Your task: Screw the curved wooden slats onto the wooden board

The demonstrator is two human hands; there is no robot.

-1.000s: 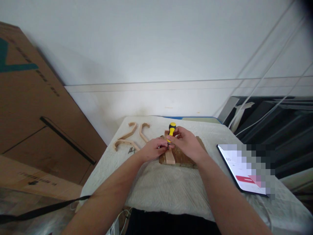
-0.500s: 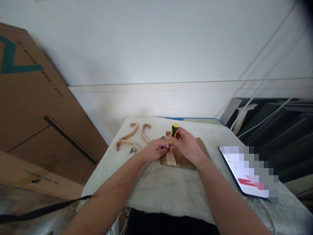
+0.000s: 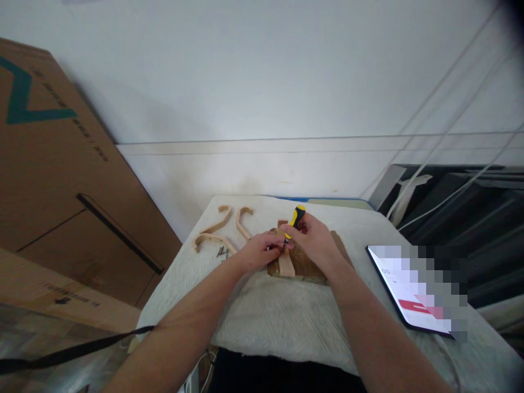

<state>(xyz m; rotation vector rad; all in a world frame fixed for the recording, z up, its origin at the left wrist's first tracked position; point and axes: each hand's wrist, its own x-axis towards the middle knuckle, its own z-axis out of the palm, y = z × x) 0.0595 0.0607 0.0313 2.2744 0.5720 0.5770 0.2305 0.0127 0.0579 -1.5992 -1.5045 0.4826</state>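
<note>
Two hands, the left hand (image 3: 258,251) and the right hand (image 3: 316,239), sit close together above a brown board (image 3: 310,266). The right fingers are closed around the handle of a yellow-and-black screwdriver (image 3: 297,216), whose butt pokes up above them and leans to their right, while its shaft slants down toward the left fingertips. That light grip near the lower handle probably suits turning and steering better than hard pushing.

The left thumb and forefinger are drawn together beside the shaft's lower end, low over a pale wooden piece (image 3: 286,265); whether they pinch a small fastener or only brace the tip is too small to tell. Having them there likely helps stop the tip from wandering. The wooden piece lies on the board under the left fingers, one end showing nearer the body than they are and the other beyond them. The board beneath presumably shields the cloth-covered table (image 3: 262,316) and gives firm backing.

Left of the left fingers lie three loose bent wooden pieces (image 3: 216,238), and nearer the left wrist a little cluster of what look like screws (image 3: 222,252), probably put there for easy reach. Well right of the right fingers, past the forearm, a tablet (image 3: 392,289) lies apart.
</note>
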